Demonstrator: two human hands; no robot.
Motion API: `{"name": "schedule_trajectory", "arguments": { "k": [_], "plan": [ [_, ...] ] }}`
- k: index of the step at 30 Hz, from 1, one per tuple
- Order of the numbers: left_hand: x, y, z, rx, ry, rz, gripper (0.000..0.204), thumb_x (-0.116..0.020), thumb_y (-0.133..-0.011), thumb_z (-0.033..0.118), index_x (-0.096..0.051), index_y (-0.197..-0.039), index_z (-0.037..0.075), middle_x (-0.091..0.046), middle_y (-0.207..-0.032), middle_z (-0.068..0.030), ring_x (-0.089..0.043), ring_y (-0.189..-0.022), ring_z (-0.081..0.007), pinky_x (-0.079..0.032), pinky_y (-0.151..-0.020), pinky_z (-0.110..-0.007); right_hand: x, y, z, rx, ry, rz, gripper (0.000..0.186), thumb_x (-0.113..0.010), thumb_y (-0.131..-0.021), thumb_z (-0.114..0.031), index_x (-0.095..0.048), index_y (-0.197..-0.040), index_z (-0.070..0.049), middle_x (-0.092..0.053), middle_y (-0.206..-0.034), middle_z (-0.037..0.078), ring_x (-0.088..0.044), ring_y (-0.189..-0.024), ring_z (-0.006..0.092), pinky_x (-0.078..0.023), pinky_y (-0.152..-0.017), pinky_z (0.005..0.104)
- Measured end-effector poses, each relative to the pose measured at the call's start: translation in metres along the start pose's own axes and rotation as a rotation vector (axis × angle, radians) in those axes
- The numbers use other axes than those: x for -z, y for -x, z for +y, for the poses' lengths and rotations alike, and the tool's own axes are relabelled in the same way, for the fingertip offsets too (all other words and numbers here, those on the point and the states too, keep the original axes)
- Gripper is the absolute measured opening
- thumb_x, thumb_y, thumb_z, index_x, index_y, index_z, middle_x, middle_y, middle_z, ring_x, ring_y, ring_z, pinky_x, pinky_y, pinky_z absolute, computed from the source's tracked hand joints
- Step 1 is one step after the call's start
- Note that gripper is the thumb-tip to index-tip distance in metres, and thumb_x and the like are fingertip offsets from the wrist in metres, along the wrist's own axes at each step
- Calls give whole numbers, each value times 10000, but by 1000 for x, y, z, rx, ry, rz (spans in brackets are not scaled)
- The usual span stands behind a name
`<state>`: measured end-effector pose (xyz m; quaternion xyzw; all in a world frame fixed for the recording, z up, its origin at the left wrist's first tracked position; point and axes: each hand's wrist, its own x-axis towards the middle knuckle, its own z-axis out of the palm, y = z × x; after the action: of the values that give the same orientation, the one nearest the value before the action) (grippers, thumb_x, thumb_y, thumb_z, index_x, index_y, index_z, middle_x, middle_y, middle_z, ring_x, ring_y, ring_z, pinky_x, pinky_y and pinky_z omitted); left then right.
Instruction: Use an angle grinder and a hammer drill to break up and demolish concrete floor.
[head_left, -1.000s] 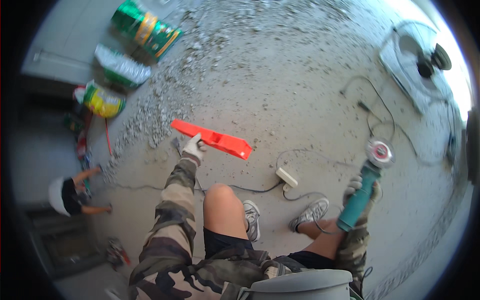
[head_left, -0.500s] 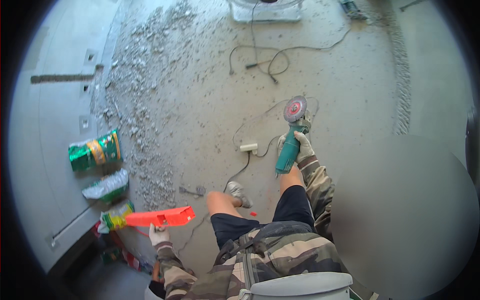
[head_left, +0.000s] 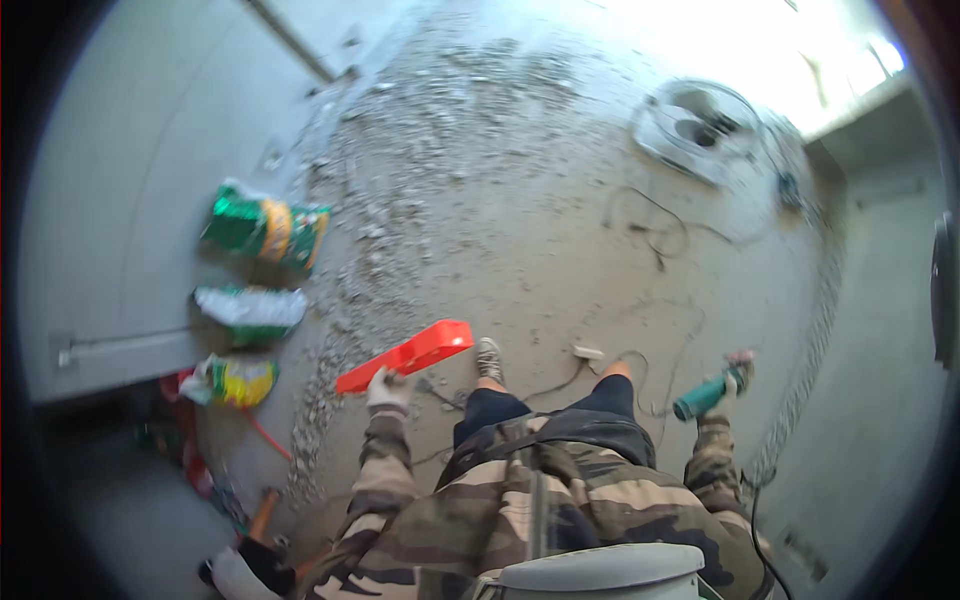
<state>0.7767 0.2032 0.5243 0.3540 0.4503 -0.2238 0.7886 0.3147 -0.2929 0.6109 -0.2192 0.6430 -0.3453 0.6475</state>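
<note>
My gloved left hand point(head_left: 388, 390) is closed round a long bright red-orange piece with squared sides and a notch point(head_left: 430, 345), held in front of my left thigh. Its exact kind I cannot make out. Out to my right, my gloved right hand point(head_left: 727, 403) grips a teal angle grinder point(head_left: 698, 398) by its body. The grinder's head point(head_left: 740, 368) points away from me and is smeared by motion, so I cannot tell whether the disc turns.
Rubble point(head_left: 380, 215) lies along the left wall, near a green bag point(head_left: 262, 228), a white-and-green bag point(head_left: 255, 312) and a yellow bag point(head_left: 250, 380). A fan point(head_left: 690, 135) stands far right. Cables point(head_left: 655, 225) and a white power strip point(head_left: 588, 352) lie on the floor. Part of another person point(head_left: 262, 510) shows lower left.
My view has swung to the right and further out. The grinder has gone from upright before me to low at my right side. The red-orange piece has come up and tilted, still held.
</note>
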Motion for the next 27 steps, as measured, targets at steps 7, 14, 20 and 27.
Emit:
{"name": "schedule_trajectory", "arguments": {
  "k": [7, 14, 20, 27],
  "plan": [
    [-55, -68, 41, 102, 205, 30, 59, -533, -910, 116, -572, -886, 79, -613, -708, -39, -605, -623, -171, -536, -542, -322, -46, 17, 62, -262, 55, -100, 460, -658, -758, -463, -508, -1014, -111, -590, -794, 95, -572, -687, 251, -519, -651, 406],
    [-161, -142, 61, -40, 108, 129, 83, -525, -908, 133, -576, -930, 71, -634, -806, -35, -610, -691, -148, -538, -556, -289, -165, -29, 90, -476, 190, -155, 540, -698, -733, -452, -481, -1086, -106, -581, -806, 97, -580, -684, 261, -531, -624, 418],
    [-257, -224, 74, 12, 258, 156, 75, -494, -921, 145, -557, -938, 110, -602, -735, -1, -564, -597, -111, -483, -481, -269, -321, -77, 78, -564, 362, -114, 546, -724, -705, -458, -507, -1021, -69, -573, -817, 97, -599, -699, 255, -546, -651, 383],
    [-360, -325, 106, 69, 267, 175, 97, -460, -915, 184, -522, -861, 132, -522, -628, 26, -508, -524, -107, -419, -420, -264, -440, -73, 59, -520, 429, -310, 423, -710, -765, -401, -530, -963, -74, -587, -796, 78, -607, -672, 226, -538, -626, 350]
  ]
}}
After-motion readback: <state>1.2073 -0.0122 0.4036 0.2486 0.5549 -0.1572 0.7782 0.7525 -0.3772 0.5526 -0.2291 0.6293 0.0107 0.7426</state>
